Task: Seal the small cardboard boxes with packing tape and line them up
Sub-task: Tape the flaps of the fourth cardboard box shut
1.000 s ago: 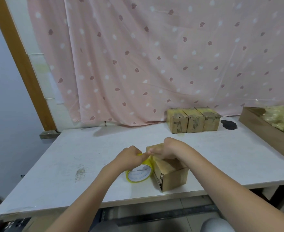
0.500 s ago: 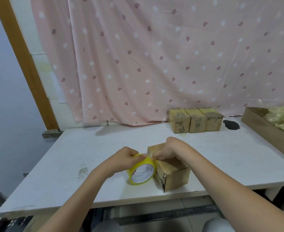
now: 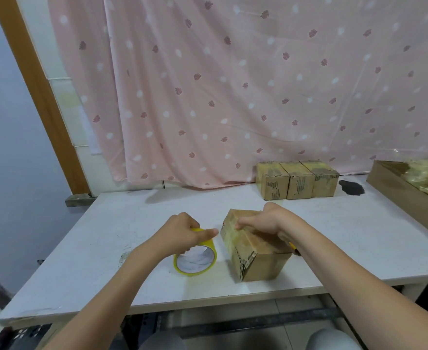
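Head view, left hand (image 3: 182, 233) gripping tape roll (image 3: 195, 258), right hand (image 3: 266, 221) pressing box (image 3: 253, 248), corner facing viewer

You're looking at a white table (image 3: 359, 238) with a dark stain (image 3: 351, 187) near its back edge. A pink leaf-print curtain (image 3: 233, 92) is hanging behind it, a wooden door frame (image 3: 38, 97) is running up the left, and soft light is falling evenly.
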The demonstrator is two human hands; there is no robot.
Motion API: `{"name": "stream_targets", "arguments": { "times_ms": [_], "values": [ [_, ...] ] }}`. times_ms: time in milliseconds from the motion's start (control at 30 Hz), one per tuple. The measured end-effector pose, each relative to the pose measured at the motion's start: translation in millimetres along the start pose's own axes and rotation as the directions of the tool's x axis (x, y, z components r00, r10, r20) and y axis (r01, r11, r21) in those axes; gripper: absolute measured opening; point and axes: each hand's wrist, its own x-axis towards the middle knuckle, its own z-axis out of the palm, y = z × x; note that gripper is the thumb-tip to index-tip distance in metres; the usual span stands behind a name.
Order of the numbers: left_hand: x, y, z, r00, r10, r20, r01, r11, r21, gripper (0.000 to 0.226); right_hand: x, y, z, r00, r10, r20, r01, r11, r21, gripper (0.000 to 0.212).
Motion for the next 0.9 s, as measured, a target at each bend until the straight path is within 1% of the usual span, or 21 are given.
{"name": "stream_targets", "arguments": {
  "times_ms": [100, 200, 333, 433, 500, 600, 667, 767, 900],
  "values": [
    [0, -4, -2, 1.0, -0.006, -0.017, 0.006, 1.0, -0.014, 0.058, 2, 7, -6, 1.0, 0.008, -0.017, -0.007, 0.997, 0.08, 0.07],
    [-2, -7, -4, 0.999, 0.001, -0.037, -0.001, 1.0, 0.001, 0.058, 2, 12, -9, 1.0, 0.001, 0.006, -0.002, 0.989, 0.151, 0.063],
    [0, -3, -4, 0.999, 0.005, -0.051, 0.001, 0.993, 0.116, 0.062, 5, 15, -9, 1.0, -0.015, -0.002, 0.015, 0.978, 0.206, 0.069],
    [2, -3, -5, 1.0, -0.015, -0.025, 0.017, 0.997, 0.081, 0.061, 8, 18, -10, 0.999, -0.017, 0.034, 0.007, 0.96, 0.278, 0.066],
    [1, -2, -6, 1.0, -0.024, -0.004, 0.024, 0.998, 0.059, 0.059, 7, 20, -11, 0.996, -0.006, 0.083, -0.019, 0.952, 0.306, 0.073],
    [1, -4, -6, 0.999, -0.015, 0.044, 0.015, 1.0, 0.002, 0.056, 7, 26, -11, 0.991, 0.003, 0.131, -0.053, 0.925, 0.375, 0.093],
    [0, -6, -4, 0.996, -0.004, 0.084, 0.005, 1.0, -0.012, 0.055, 7, 29, -9, 0.985, 0.006, 0.173, -0.078, 0.907, 0.414, 0.096],
    [1, -8, 1, 0.994, -0.01, 0.109, 0.009, 1.0, 0.013, 0.056, 7, 31, -4, 0.979, 0.011, 0.206, -0.108, 0.878, 0.467, 0.087],
    [7, -12, 6, 0.994, -0.026, 0.105, 0.021, 0.999, 0.043, 0.059, 7, 33, 3, 0.965, 0.022, 0.261, -0.16, 0.839, 0.52, 0.062]
  ]
}}
